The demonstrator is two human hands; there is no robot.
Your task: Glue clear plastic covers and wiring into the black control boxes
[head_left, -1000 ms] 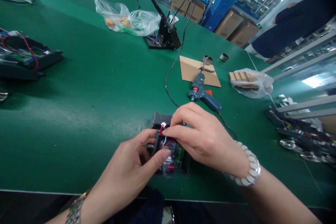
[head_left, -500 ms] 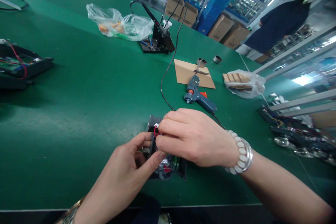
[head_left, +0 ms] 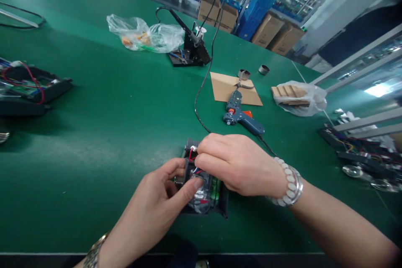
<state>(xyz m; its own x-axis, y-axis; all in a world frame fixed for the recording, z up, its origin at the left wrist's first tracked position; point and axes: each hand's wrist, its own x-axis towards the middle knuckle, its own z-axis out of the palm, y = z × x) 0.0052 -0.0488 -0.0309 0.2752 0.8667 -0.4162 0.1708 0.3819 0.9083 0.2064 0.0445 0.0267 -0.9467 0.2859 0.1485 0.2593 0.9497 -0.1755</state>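
Observation:
A dark plastic housing [head_left: 223, 205] lies on the green table near its front edge, with a green circuit board [head_left: 215, 188] and a clear, shiny round part [head_left: 201, 202] inside. My left hand [head_left: 166, 192] is closed around the housing's left side, its thumb pressed on the inner part. Over the upper right of the housing, my right hand [head_left: 230, 163] pinches thin wires [head_left: 190, 154] beside a small white connector [head_left: 193, 148]. Its fingers hide the exact point of the grip.
Beyond my right hand lie a glue gun [head_left: 241, 117] and a cardboard sheet [head_left: 220, 88]. A soldering iron stand [head_left: 191, 52] and plastic bag [head_left: 141, 35] sit farther back. Another open housing [head_left: 59, 90] is at left; more assemblies [head_left: 361, 159] lie at right. A person [head_left: 361, 42] stands far right.
The view has shifted slightly. My right hand has lifted a little from the housing's inside, showing more of the wires, clear part and circuit board. My left hand keeps its hold.

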